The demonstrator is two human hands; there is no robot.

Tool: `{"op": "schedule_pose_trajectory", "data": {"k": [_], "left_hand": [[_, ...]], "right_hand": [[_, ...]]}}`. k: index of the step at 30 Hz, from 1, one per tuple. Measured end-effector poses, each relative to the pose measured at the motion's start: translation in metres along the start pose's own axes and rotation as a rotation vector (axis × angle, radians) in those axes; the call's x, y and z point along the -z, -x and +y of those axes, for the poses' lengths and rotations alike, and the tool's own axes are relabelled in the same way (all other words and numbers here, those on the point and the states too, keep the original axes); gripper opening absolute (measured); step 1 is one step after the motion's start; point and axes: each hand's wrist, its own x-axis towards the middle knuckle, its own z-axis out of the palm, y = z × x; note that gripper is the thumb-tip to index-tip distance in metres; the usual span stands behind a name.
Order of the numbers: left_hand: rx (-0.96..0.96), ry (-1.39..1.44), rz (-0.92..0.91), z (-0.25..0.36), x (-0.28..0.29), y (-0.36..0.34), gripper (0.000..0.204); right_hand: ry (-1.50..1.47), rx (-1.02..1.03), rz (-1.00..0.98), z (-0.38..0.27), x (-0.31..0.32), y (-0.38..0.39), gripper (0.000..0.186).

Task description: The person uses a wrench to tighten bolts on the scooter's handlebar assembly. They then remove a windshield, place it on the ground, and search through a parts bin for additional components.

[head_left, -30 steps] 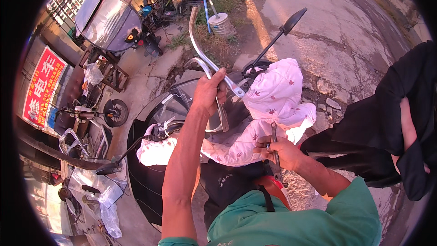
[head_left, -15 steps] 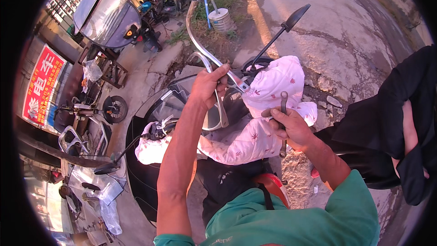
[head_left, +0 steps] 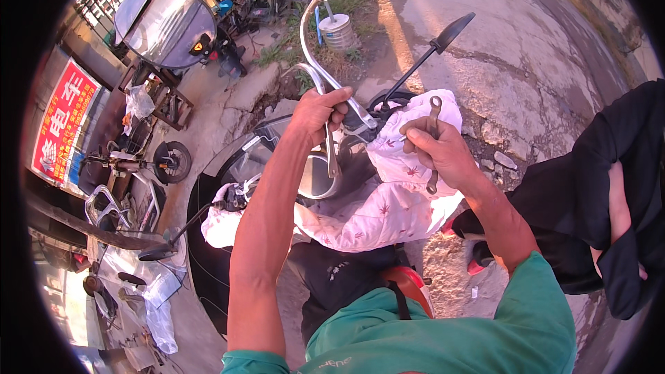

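Observation:
My left hand (head_left: 320, 116) is closed around a bent silver metal tube frame (head_left: 310, 48), holding it above the front of a scooter. The frame's flattened end (head_left: 367, 126) lies near the pink, leaf-patterned padded cover (head_left: 360, 221) draped over the handlebars. My right hand (head_left: 443, 149) grips a wrench (head_left: 433, 112) upright against the palm, its ring end up and its other end showing below the fingers. Thumb and forefinger are pinched together, pointing at the tube's flattened end; whether they hold a small part cannot be made out.
Black mirrors (head_left: 454, 31) stick out from the scooter at both sides. A person in black (head_left: 575, 201) stands close on the right. Behind are a white bucket (head_left: 337, 31) and a covered vehicle (head_left: 166, 24). Metal parts and a small wheel (head_left: 173, 163) lie at left.
My right hand has risen with the wrench, away from my body and toward the tube's flattened end. The tube frame has tilted, its far end moving right.

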Motion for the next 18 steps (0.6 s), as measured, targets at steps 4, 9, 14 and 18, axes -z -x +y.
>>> {"op": "schedule_pose_trajectory", "data": {"k": [4, 9, 14, 18], "left_hand": [[0.017, 0.042, -0.028, -0.005, 0.003, -0.006, 0.026], [0.084, 0.088, -0.086, -0.010, 0.010, -0.010, 0.028], [0.130, 0.081, -0.156, -0.013, 0.013, -0.012, 0.025], [0.126, 0.052, -0.193, -0.014, 0.015, -0.016, 0.020]], "right_hand": [[0.389, 0.273, 0.021, -0.010, -0.004, -0.020, 0.031], [0.531, 0.241, -0.005, -0.015, -0.018, -0.043, 0.028], [0.645, 0.231, 0.006, -0.020, -0.026, -0.051, 0.025], [0.703, 0.231, -0.007, -0.026, -0.025, -0.049, 0.024]]}}
